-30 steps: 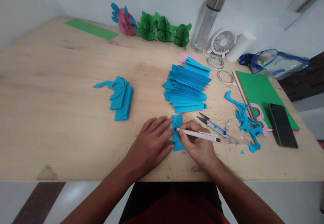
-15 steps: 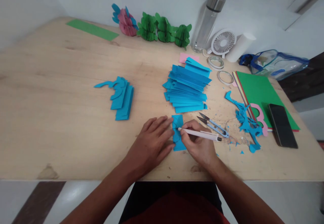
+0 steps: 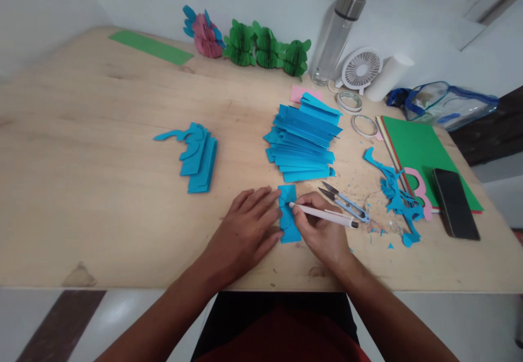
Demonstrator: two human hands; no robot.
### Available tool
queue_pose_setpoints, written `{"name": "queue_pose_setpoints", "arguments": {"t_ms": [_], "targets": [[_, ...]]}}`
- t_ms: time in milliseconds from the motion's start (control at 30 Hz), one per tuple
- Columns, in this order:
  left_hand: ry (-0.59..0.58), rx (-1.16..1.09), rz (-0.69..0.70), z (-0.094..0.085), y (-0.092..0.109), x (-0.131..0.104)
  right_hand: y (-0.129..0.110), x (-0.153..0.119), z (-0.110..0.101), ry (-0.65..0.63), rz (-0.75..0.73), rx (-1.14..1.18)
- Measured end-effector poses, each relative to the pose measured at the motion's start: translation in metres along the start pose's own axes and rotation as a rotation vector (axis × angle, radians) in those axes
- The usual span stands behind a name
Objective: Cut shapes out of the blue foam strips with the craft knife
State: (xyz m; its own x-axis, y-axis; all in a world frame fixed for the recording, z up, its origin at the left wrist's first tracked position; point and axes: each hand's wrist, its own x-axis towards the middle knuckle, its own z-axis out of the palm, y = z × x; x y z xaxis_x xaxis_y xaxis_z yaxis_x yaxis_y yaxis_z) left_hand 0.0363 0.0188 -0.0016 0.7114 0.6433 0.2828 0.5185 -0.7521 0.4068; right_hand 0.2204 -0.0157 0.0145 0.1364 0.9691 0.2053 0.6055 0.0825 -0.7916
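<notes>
Marking cleanly calls for a firm sheet and light strokes — the left hand (image 3: 245, 231), flat with fingers loosely spread, braces the blue strip (image 3: 291, 230), at six o'clock from the blue stack (image 3: 304, 138), while the right hand (image 3: 326, 237) pinches the pale pen (image 3: 322, 215).

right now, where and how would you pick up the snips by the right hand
I'd pinch the snips across their blue handles, coming from the right. They lie flat, the joined handle end facing right, while the dark, parted blades point left and away from the person. The right hand holds the pen, so that would likely need setting down first.
</notes>
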Motion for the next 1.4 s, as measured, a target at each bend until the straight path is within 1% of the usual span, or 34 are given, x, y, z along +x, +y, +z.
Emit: {"name": "queue_pose_setpoints", "arguments": {"t_ms": [200,467,667,767,867,967,1000,1167,1300,1400], "targets": [[-0.011,-0.001,0.000,0.000,-0.001,0.000,0.000,0.000,0.001,0.009,-0.010,0.010],[-0.006,0.010,0.010,0.002,0.000,0.000,0.005,-0.001,0.001,0.070,0.011,0.131],[-0.002,-0.007,0.006,0.003,0.000,-0.001,0.006,-0.001,-0.002,0.080,0.006,0.186],[0.011,-0.015,0.004,0.005,-0.001,-0.002,0.003,-0.007,-0.006,0.067,0.028,0.188],[0.031,-0.021,0.012,0.006,-0.002,-0.002,0.001,-0.020,-0.010,0.009,0.034,0.136],[0.038,-0.025,0.016,0.008,-0.002,-0.001,0.001,-0.033,-0.012,-0.066,-0.033,0.025],[0.039,-0.025,0.015,0.008,-0.002,-0.001,0.002,-0.036,-0.012,-0.067,-0.062,-0.012],[0.042,-0.021,0.025,0.008,-0.002,-0.001,0.004,-0.041,-0.010,-0.004,-0.197,-0.194],[0.043,-0.017,0.025,0.008,-0.001,-0.001,0.006,-0.040,-0.009,0.003,-0.264,-0.231],[0.034,-0.015,0.020,0.007,-0.001,0.000,0.009,-0.041,-0.008,0.005,-0.287,-0.245]]}}
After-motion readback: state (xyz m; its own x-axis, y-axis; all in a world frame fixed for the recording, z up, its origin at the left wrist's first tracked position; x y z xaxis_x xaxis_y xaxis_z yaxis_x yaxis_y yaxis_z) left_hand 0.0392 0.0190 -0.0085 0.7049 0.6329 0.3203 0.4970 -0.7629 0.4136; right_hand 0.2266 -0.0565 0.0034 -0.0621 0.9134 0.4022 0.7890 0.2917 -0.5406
